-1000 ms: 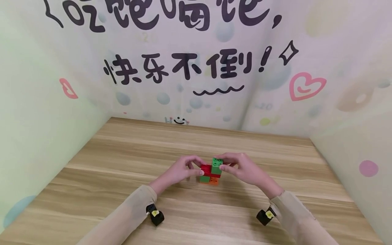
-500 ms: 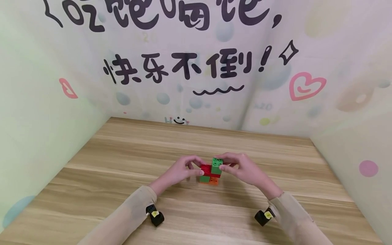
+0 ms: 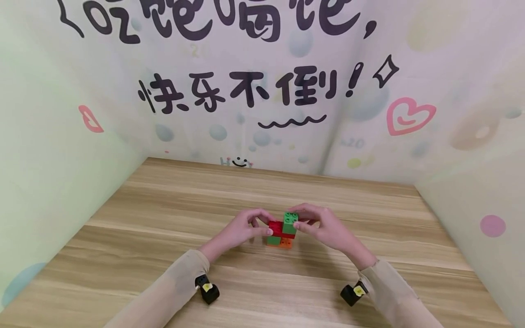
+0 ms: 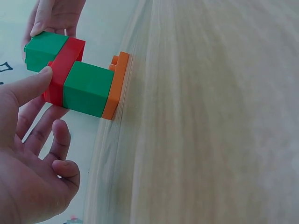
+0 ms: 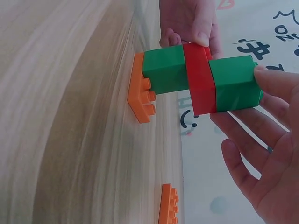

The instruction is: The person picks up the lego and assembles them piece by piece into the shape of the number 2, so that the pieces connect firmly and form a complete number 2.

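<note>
A small stack of toy building bricks stands on the table. At its bottom is a thin orange brick [image 3: 286, 243] with bare studs on its right half. A green brick [image 4: 88, 88] sits on the orange one's left half, and a flat red brick [image 5: 200, 79] lies across that. On the red brick's right end sits an upper green brick [image 3: 290, 222]. My left hand [image 3: 243, 227] pinches the red brick's left end between thumb and fingers. Thumb in front and fingers behind, my right hand [image 3: 328, 228] grips the upper green brick.
Another orange brick [image 5: 167, 206] lies on the wooden table [image 3: 262, 278], seen at the bottom of the right wrist view and hidden in the head view. A printed white curtain [image 3: 229, 136] stands behind the table, with pale walls at both sides.
Both hands keep their grips and the stack stays in place. My right wrist has shifted very slightly to the left.
</note>
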`<state>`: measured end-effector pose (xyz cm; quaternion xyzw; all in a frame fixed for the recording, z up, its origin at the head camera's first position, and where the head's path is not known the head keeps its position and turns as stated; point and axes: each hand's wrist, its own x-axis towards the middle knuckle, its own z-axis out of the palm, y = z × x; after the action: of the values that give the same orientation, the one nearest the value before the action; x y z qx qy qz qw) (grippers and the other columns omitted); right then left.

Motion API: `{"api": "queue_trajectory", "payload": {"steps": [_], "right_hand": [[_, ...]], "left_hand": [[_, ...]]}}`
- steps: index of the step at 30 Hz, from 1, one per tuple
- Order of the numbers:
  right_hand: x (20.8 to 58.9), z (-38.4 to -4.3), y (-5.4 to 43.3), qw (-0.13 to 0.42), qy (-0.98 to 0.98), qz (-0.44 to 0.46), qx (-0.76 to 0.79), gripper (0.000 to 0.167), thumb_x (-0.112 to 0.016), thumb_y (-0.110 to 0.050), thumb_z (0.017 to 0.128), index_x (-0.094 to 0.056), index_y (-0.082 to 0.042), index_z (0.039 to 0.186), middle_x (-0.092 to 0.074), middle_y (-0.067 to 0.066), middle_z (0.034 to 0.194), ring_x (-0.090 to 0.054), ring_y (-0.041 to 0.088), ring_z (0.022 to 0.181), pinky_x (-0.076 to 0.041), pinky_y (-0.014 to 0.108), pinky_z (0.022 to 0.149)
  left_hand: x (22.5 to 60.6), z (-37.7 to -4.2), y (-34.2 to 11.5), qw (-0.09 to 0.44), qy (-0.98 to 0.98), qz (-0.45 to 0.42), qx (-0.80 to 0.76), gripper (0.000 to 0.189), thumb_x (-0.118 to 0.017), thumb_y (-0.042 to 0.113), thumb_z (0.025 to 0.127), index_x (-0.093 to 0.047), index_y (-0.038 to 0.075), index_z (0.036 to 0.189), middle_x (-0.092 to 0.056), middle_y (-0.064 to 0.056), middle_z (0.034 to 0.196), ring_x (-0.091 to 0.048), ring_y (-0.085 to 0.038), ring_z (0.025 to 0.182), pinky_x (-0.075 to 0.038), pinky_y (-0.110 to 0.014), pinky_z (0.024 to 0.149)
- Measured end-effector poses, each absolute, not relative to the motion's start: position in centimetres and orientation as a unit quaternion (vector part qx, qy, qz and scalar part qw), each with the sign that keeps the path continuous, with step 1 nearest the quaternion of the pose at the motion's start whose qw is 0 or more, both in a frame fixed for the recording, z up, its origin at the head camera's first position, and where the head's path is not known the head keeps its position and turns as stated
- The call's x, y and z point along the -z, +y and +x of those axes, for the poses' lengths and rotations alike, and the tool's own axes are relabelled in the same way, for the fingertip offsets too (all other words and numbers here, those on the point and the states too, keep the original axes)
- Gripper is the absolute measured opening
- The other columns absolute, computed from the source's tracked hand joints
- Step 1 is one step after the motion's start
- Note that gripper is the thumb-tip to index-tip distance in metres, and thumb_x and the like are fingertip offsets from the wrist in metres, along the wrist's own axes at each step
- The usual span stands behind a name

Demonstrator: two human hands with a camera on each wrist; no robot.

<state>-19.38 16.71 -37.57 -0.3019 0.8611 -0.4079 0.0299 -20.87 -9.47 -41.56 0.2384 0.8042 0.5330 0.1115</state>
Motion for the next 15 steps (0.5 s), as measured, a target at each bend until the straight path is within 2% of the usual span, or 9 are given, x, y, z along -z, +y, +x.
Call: {"api": "queue_trajectory", "payload": {"steps": [5, 15], "right_hand": [[37.65, -19.32, 16.76, 0.029, 0.861, -0.295, 0.413, 0.032, -0.068, -0.019, 0.093, -0.063, -0.022, 0.125, -0.074, 0.002, 0.113, -0.069, 0.011, 0.095, -0.055, 0.027, 0.079], [37.95, -19.35, 16.76, 0.029, 0.860, -0.292, 0.417, 0.032, -0.068, -0.018, 0.094, -0.063, -0.017, 0.125, -0.075, 0.006, 0.112, -0.068, 0.014, 0.093, -0.054, 0.027, 0.079]], "left_hand": [[41.55, -20.82, -9.45, 0.111, 0.803, 0.236, -0.535, 0.030, -0.075, 0.020, 0.087, -0.069, 0.016, 0.116, -0.069, -0.010, 0.108, -0.052, -0.015, 0.069, -0.048, -0.029, 0.053], [41.66, -20.90, -9.47, 0.109, 0.804, 0.241, -0.532, 0.030, -0.075, 0.022, 0.087, -0.069, 0.016, 0.116, -0.069, -0.010, 0.108, -0.052, -0.015, 0.069, -0.046, -0.026, 0.053]]}}
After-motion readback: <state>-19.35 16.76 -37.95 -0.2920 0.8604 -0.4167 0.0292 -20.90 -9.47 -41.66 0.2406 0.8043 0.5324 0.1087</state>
